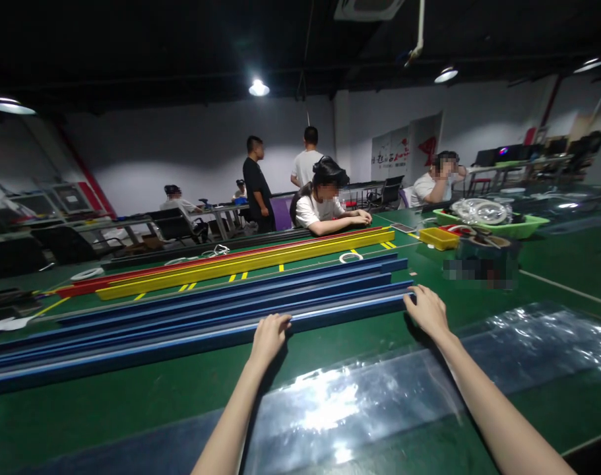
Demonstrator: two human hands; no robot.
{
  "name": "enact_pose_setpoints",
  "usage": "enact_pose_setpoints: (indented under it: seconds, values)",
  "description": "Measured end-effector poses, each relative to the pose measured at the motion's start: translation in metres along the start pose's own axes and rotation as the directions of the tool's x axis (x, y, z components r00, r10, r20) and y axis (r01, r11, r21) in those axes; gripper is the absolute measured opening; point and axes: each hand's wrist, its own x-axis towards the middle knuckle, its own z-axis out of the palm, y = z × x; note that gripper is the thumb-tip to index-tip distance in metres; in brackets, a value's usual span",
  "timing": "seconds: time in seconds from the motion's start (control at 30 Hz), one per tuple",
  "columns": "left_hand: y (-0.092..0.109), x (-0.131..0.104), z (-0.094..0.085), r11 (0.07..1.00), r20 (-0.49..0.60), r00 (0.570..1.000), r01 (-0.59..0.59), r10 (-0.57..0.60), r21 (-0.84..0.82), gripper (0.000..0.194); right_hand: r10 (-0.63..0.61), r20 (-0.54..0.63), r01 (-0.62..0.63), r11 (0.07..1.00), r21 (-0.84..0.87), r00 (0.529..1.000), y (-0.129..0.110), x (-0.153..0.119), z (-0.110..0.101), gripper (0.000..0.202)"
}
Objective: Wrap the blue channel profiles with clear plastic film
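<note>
On the green counter [181,379], several long profiles are lying side by side, all of them running in a slant from the left side up toward the right. The nearest blue profile [349,312] is directly before the person, and both hands are touching it. The left hand [269,338] is placed at its middle part, with the fingers bent over the upper edge; the thumb is hidden, so I cannot tell if this grip is closed around it. The right hand [429,310] is at the right end of the same profile, where the thumb and the index finger meet the end; how firmly this grip is pressed, I also cannot tell.

Just behind lie other blue profiles [374,282], and beyond them a yellow profile [245,264] and a red profile [82,286]. One white ring [350,254] lies between the blue and the yellow ones. Nearer to the person, under the forearms, a clear plastic sheet [389,379] is spread and reflects the light strongly. Farther to the right stand a small yellow tray [436,241] and a larger green tray [528,226], which carries a clear coiled bundle [481,212]. Across the counter, a co-worker in a white shirt [307,210] is leaning with the forearms upon it.
</note>
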Motion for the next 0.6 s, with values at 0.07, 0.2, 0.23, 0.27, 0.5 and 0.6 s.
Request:
enact_pose_setpoints:
  seconds: [0.07, 0.2, 0.23, 0.27, 0.5, 0.6]
  values:
    - [-0.002, 0.001, 0.001, 0.999, 0.007, 1.000, 0.001, -0.001, -0.037, 0.028, 0.003, 0.034, -0.003, 1.000, -0.012, 0.999, 0.006, 0.001, -0.004, 0.042]
    - [-0.006, 0.001, 0.002, 0.996, 0.013, 1.000, -0.006, 0.007, -0.086, 0.029, 0.047, 0.077, -0.047, 0.999, -0.013, 0.996, 0.011, 0.001, -0.003, 0.047]
    - [-0.007, 0.000, 0.002, 0.996, 0.010, 1.000, -0.007, 0.008, -0.090, 0.029, 0.056, 0.072, -0.056, 0.998, 0.000, 0.996, 0.012, 0.001, -0.001, 0.049]
    - [-0.007, -0.001, 0.001, 0.996, 0.007, 1.000, -0.008, 0.008, -0.090, 0.030, 0.061, 0.063, -0.062, 0.998, 0.017, 0.996, 0.013, 0.001, 0.001, 0.050]
    - [0.001, -0.010, -0.002, 0.997, -0.011, 1.000, -0.011, 0.010, -0.078, 0.028, -0.002, 0.023, 0.001, 0.999, 0.046, 1.000, 0.029, 0.004, 0.008, 0.042]
    - [-0.002, -0.013, -0.004, 0.997, -0.022, 1.000, 0.004, -0.006, -0.071, 0.028, -0.035, 0.013, 0.034, 0.996, 0.080, 0.999, 0.029, 0.004, 0.009, 0.033]
